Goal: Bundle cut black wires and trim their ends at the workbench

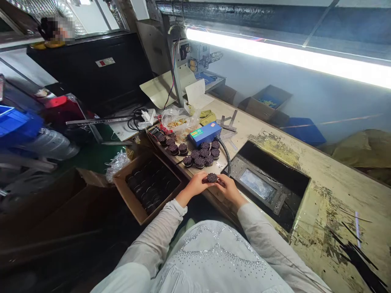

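At the table's front edge, my left hand and my right hand are closed around one bundle of thin black tubes or rods. Its round, dotted end faces up between my fingers. Just beyond my hands, several similar black bundles stand packed together on the table, with pale bands round some of them. More bundles stand to the left of these. A blue box-shaped device sits behind them, and a dark ribbed hose curves down from its right side.
Left of my hands, an open cardboard box holds rows of black bundles. A recess in the table contains a panel with a screen. Loose black strands lie at right. Behind stand a plastic bag and metal calipers.
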